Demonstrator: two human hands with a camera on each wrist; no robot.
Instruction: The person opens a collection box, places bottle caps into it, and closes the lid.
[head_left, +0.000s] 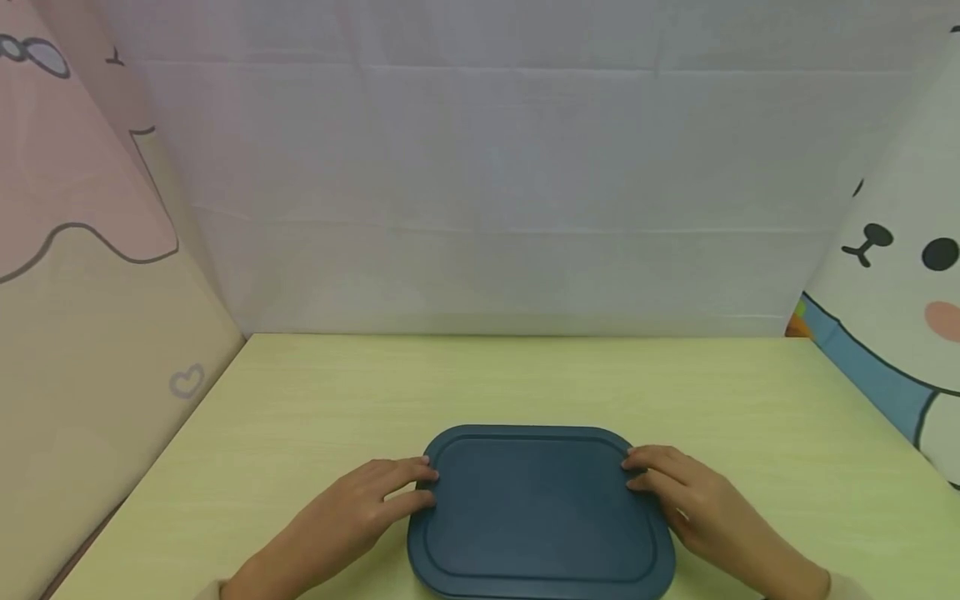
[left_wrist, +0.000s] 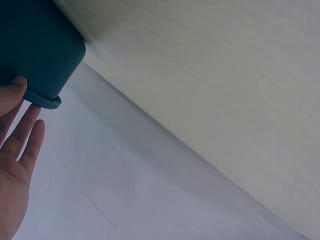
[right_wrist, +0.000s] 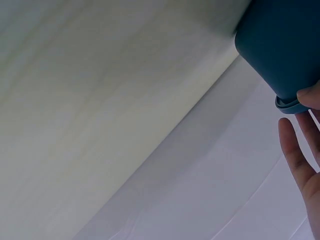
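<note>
A dark blue storage box (left_wrist: 42,47) stands on the table, with rounded corners. Its matching lid (head_left: 536,508) covers the top and has a raised line inside the rim. On the left edge of the lid, my left hand (head_left: 356,512) pinches the rim, fingertips on top and thumb under the overhang. My right hand (head_left: 701,504) grips the opposite edge the same way. In the right wrist view, the thumb (right_wrist: 309,96) lies against the lower side of the rim (right_wrist: 291,107). The inside of the box is hidden by the lid.
The pale yellow-green table (head_left: 360,392) runs back to a white cloth wall (head_left: 510,208). Printed cloth panels stand at the left (head_left: 82,333) and at the right (head_left: 900,317), along the table's sides.
</note>
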